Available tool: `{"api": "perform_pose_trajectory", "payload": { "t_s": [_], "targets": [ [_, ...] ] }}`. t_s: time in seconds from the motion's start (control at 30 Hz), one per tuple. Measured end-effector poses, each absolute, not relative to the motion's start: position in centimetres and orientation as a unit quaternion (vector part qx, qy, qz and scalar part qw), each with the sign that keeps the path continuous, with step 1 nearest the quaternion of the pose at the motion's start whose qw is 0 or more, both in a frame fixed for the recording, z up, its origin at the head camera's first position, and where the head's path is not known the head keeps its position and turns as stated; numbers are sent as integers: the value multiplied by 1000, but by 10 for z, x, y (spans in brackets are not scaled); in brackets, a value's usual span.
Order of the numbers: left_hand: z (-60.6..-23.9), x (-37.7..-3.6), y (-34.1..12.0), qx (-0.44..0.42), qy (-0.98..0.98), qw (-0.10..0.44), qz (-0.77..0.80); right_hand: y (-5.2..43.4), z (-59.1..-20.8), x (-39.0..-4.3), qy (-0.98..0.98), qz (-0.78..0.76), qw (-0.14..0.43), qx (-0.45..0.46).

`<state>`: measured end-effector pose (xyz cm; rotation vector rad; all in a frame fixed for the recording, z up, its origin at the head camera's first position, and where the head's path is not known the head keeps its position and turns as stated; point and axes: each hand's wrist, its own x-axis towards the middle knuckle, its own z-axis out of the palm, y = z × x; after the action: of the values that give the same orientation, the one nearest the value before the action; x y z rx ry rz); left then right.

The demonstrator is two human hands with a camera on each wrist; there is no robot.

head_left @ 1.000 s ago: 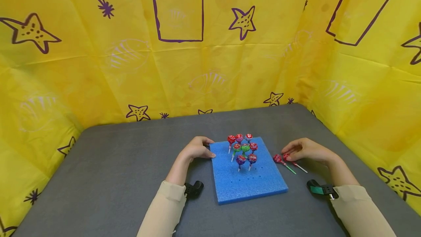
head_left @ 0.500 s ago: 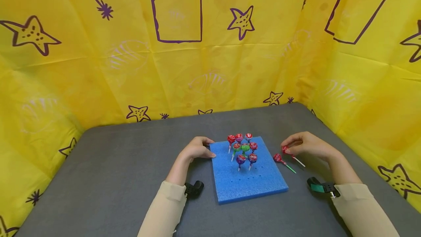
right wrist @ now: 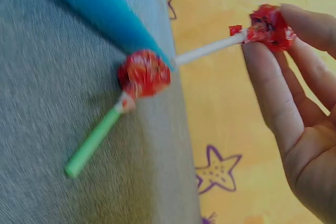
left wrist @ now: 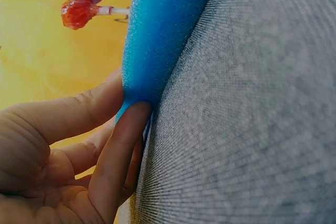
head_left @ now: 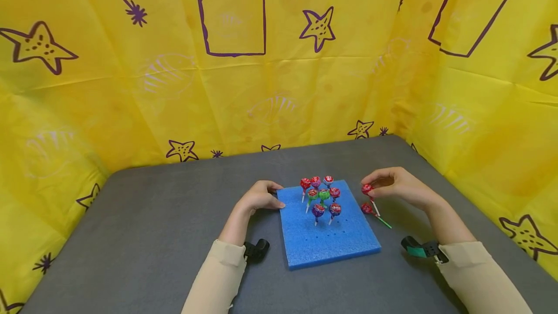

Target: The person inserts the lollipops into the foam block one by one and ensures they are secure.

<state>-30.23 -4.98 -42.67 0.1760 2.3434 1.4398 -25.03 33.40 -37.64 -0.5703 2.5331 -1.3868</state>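
A blue foam board [head_left: 331,241] lies on the grey table, with several wrapped lollipops [head_left: 321,195] standing upright in its far half. My left hand [head_left: 260,197] rests against the board's left edge, fingers [left wrist: 118,145] curled on the foam [left wrist: 163,30]. My right hand [head_left: 394,185] is raised just right of the board and pinches a red lollipop [head_left: 367,189] by its head, white stick pointing down; the right wrist view shows that lollipop [right wrist: 269,25] between thumb and fingers. Another red lollipop [head_left: 367,209] with a green stick lies on the table below it [right wrist: 143,74].
Yellow cloth walls with purple stars [head_left: 320,29] close in the grey table [head_left: 165,212] at the back and both sides. The near half of the foam board shows bare holes [head_left: 335,235]. Wrist cameras [head_left: 256,250] sit on both forearms.
My right hand has lifted one red lollipop off the table and moved it left toward the board, its stick turning to point down. The left hand has stayed put.
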Motion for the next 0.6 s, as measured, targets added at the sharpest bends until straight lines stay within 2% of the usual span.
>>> {"api": "perform_pose_trajectory", "payload": {
  "t_s": [0.3, 0.6],
  "targets": [
    [-426, -301, -51, 59, 833, 195, 515, 319, -377, -248, 818, -521, 78, -230],
    [-426, -301, -50, 62, 833, 192, 515, 307, -380, -247, 786, -558, 98, -247]
  ]
}}
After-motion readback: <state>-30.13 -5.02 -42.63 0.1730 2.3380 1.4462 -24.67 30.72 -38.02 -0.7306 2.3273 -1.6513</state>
